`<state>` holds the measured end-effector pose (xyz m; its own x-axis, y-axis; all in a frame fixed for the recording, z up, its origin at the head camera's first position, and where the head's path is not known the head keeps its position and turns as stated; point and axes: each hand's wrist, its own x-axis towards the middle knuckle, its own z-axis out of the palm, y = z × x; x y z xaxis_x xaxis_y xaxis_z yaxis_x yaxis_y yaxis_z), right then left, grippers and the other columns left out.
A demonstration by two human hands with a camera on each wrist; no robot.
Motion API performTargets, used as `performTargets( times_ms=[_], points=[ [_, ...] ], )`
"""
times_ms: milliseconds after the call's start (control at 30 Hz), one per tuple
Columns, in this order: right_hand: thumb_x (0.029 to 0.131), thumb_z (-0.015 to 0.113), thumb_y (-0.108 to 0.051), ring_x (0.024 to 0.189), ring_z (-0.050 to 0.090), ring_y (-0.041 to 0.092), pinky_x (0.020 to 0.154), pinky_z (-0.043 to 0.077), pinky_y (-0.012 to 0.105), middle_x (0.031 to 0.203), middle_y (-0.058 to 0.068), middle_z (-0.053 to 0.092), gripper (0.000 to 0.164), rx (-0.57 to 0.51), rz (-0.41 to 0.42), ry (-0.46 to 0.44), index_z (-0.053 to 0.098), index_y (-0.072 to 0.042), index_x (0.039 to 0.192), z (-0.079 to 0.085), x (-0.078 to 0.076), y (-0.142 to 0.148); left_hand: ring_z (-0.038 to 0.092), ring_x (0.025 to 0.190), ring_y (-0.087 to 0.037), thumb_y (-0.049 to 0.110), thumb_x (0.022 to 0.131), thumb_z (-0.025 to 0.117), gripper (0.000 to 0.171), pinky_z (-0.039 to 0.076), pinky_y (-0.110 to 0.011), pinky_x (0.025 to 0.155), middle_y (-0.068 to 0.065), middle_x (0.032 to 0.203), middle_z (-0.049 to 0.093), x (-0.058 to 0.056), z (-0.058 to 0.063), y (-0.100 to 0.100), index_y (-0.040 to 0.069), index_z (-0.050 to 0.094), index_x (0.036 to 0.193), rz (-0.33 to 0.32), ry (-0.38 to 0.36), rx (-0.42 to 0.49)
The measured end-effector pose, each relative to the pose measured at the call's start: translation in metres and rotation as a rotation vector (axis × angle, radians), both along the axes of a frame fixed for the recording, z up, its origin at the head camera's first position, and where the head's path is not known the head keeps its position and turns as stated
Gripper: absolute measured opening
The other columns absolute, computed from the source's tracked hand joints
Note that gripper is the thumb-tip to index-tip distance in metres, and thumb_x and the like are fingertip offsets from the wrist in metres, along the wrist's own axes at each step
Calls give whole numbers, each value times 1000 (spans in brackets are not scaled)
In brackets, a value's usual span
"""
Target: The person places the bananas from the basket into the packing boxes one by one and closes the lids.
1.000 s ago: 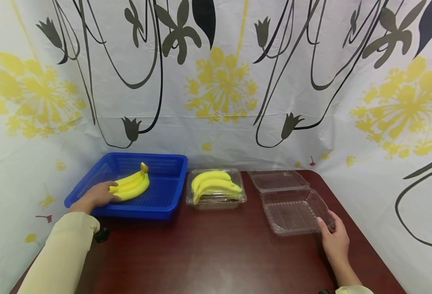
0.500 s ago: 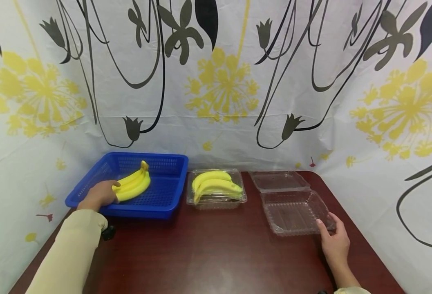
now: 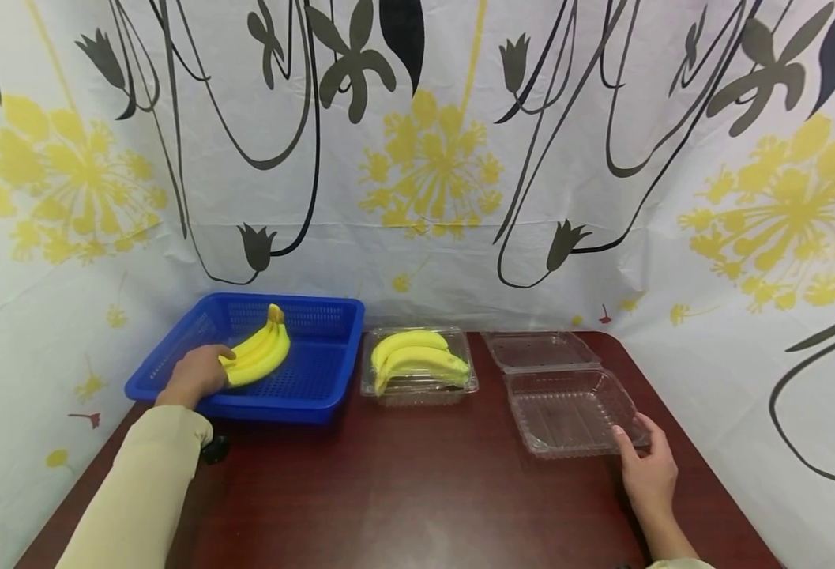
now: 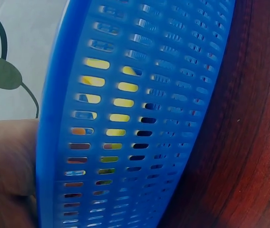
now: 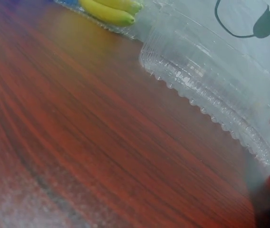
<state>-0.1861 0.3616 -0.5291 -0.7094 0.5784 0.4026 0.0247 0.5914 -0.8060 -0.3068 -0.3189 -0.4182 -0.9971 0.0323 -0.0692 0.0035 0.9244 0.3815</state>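
My left hand (image 3: pixel 200 373) reaches over the near left rim of a blue plastic basket (image 3: pixel 317 359) and grips the near end of a bunch of bananas (image 3: pixel 264 356) inside it. The bunch's stem end points up toward the back. In the left wrist view, the basket's slotted wall (image 4: pixel 125 102) hides most of the fingers, and yellow shows through the slots. At the right, my right hand (image 3: pixel 650 466) holds the near right corner of an open clear plastic clamshell container (image 3: pixel 566 411), thumb on the near side. The container's lid (image 3: pixel 545 349) lies folded back behind it.
Between basket and open container stands a closed clear clamshell (image 3: pixel 420 391) with bananas (image 3: pixel 417 359) inside. All rest on a dark red-brown wooden table (image 3: pixel 417 482). A patterned white cloth (image 3: pixel 431 269) hangs along the table's back and sides.
My left hand has shifted slightly right and toward the back, and the bunch's stem end has risen a little. The right hand and the open container are almost still.
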Motion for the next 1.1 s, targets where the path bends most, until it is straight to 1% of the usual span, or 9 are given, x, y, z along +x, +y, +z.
performTargets(
  times_ms=[133,267,500,567,633,733,867,967,1100],
  points=[
    [92,68,-27,102,47,6,73,34,13,127,15,58,51,-8,-2,-8,53,-8,137,1,-1,-1,54,100,-47,0,83,62,41,46,-57,80,-32,116,57,2,0,-1,-8,60,123,2,53,37],
    [92,69,-27,99,45,-2,73,34,12,128,14,58,51,-16,-3,-10,53,-9,137,0,-2,0,57,97,-45,0,84,65,34,48,-55,79,-29,107,62,5,0,0,-9,63,117,5,103,57],
    [91,69,-27,99,45,-1,72,34,11,127,15,58,52,-11,-3,-9,54,-9,137,1,-3,-1,58,97,-47,2,84,70,32,48,-57,79,-29,106,65,12,3,-2,-11,64,113,13,204,94],
    [91,69,-27,99,45,-1,72,34,11,127,15,58,51,-12,0,-9,54,-8,137,1,-3,0,57,99,-49,5,85,70,33,44,-60,87,-30,107,64,13,3,-3,-12,64,113,17,215,121],
    [92,69,-27,99,46,1,72,35,13,127,16,58,52,-13,2,-15,53,-8,137,0,-3,0,55,103,-51,8,87,70,32,35,-65,96,-31,110,64,14,3,-3,-11,65,113,24,219,141],
    [92,68,-26,100,47,7,72,35,17,127,17,58,51,-23,3,-22,53,-8,138,-1,-2,0,53,107,-52,11,90,68,31,32,-65,98,-30,112,63,15,3,-1,-9,67,114,33,236,162],
    [93,67,-28,102,47,13,73,35,21,128,18,57,52,-26,-2,-35,52,-8,138,-1,0,1,54,106,-50,12,90,68,27,45,-59,85,-28,110,65,18,4,4,-6,70,111,53,291,176],
    [93,67,-28,103,48,14,75,34,20,127,18,57,51,-36,-10,-39,52,-8,138,0,0,0,57,102,-48,12,90,68,25,46,-58,83,-26,107,67,20,6,6,-6,71,108,63,320,183],
    [94,66,-29,108,49,23,80,33,21,127,18,57,51,-60,-19,-42,52,-7,138,2,-1,-4,60,96,-45,14,91,68,25,48,-56,79,-26,104,68,24,7,8,-5,72,107,82,332,200]
  ],
)
